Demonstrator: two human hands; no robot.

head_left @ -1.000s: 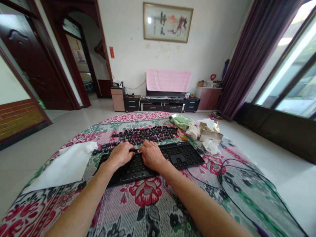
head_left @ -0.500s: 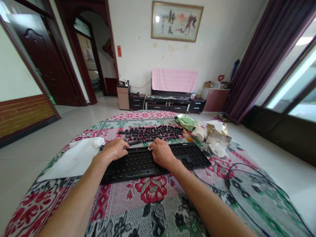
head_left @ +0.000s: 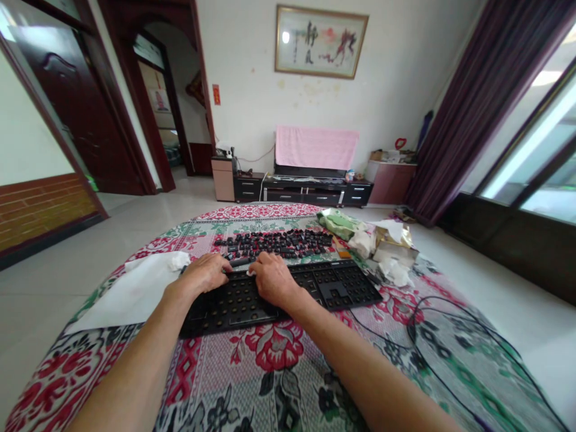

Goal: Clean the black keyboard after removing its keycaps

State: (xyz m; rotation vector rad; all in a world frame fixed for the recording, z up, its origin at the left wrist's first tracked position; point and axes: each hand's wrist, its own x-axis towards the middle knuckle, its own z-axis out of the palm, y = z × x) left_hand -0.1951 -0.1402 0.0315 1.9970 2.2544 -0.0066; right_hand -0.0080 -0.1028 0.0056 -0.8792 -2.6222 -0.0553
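Note:
A black keyboard [head_left: 252,300] with its keycaps off lies across the patterned tablecloth, its key sockets showing. My left hand [head_left: 209,273] is closed on the keyboard's upper left edge. Pinched in my right hand [head_left: 272,279] is a small piece of white tissue [head_left: 251,273], held against the keyboard's top edge left of its middle. Just behind the keyboard lies a dark stick-like tool [head_left: 242,262], partly hidden by my hands. Farther back, many loose black keycaps [head_left: 279,242] are spread in a wide heap.
At left lies a white sheet [head_left: 130,294] with a crumpled tissue [head_left: 179,260] on it. A green packet [head_left: 337,223], an open box [head_left: 396,249] and crumpled tissues [head_left: 395,272] sit at the back right. The black cable [head_left: 411,336] loops over the tablecloth [head_left: 310,384] at right.
My right hand has slid left along the keyboard's top edge with the tissue, closer to my left hand. My left hand stays at the keyboard's left end.

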